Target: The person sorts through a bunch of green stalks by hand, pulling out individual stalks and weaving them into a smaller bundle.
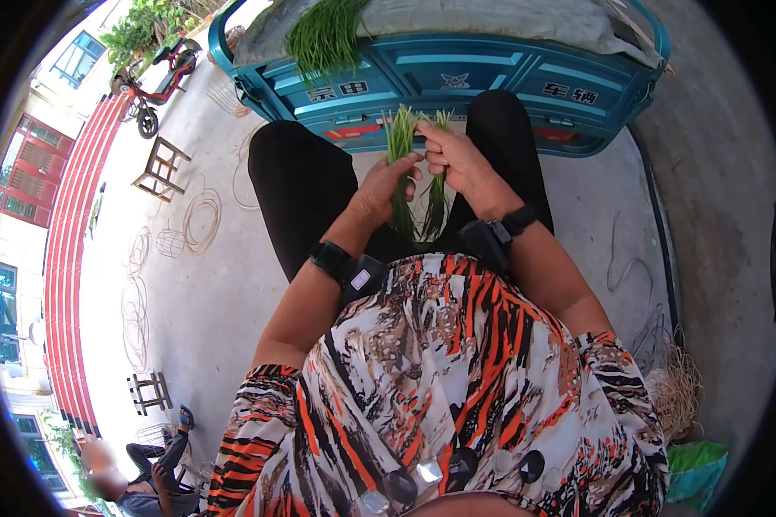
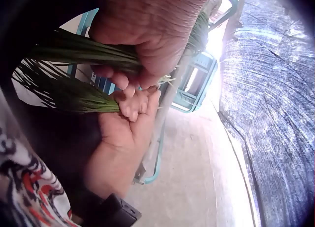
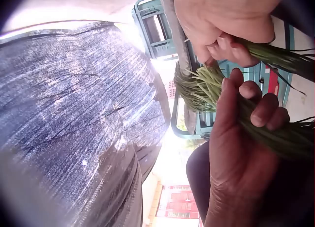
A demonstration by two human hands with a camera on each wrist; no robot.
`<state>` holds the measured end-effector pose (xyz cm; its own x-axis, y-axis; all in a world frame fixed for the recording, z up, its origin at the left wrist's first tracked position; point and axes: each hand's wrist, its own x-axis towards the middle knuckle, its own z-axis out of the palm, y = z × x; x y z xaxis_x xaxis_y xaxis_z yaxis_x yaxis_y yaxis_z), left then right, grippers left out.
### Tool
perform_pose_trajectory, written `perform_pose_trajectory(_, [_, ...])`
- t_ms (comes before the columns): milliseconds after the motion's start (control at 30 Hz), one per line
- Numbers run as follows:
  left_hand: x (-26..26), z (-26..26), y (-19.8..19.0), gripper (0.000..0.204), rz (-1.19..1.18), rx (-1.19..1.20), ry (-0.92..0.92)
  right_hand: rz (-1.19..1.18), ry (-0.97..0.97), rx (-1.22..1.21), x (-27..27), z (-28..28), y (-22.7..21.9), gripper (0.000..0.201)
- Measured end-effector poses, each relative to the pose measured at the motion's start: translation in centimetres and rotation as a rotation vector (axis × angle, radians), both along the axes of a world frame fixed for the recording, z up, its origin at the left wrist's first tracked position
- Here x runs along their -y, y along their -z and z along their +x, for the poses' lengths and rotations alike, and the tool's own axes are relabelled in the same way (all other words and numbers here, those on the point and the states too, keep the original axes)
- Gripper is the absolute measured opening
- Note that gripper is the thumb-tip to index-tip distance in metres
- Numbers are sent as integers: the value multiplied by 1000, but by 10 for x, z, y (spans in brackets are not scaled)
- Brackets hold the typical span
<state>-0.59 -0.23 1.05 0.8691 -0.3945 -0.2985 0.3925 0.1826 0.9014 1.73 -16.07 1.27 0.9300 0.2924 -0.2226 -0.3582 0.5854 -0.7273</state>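
Note:
Between the person's knees both hands hold long thin green chives. The left hand [image 1: 384, 189] grips the fuller bunch of chives [image 1: 400, 136], pale cut ends pointing away from the body and leaves hanging toward the lap. Close beside it, the right hand [image 1: 462, 161] holds a thinner bunch of chives [image 1: 436, 207]. In the right wrist view, the right hand [image 3: 224, 20] has its fingertips right at the pale ends of the left hand's bunch [image 3: 209, 81]. The left wrist view shows the right hand [image 2: 123, 138] with its fingers curled round its chives [image 2: 83, 95].
A blue-green cargo tricycle bed [image 1: 388, 73] stands just ahead, with a heap of chives [image 1: 326, 39] on its grey cover [image 1: 457, 19]. Wooden stools [image 1: 161, 168], wire coils [image 1: 203, 221] and a red scooter [image 1: 159, 82] are at left. Another person [image 1: 159, 482] sits lower left.

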Motion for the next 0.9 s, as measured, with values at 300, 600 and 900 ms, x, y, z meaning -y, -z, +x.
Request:
perform_pose_trajectory(300, [0,0,-1,23,-7,-6,-7,-52,-10,47,-2,-1,-2,15])
perform_pose_trajectory(600, [1,0,-1,26,-12,-12,12,41,24,6,0,3,4,12])
perform_pose_trajectory(900, [-1,3,2,24,-157,-82,-119,31,135,-15,-1,2,5,10])
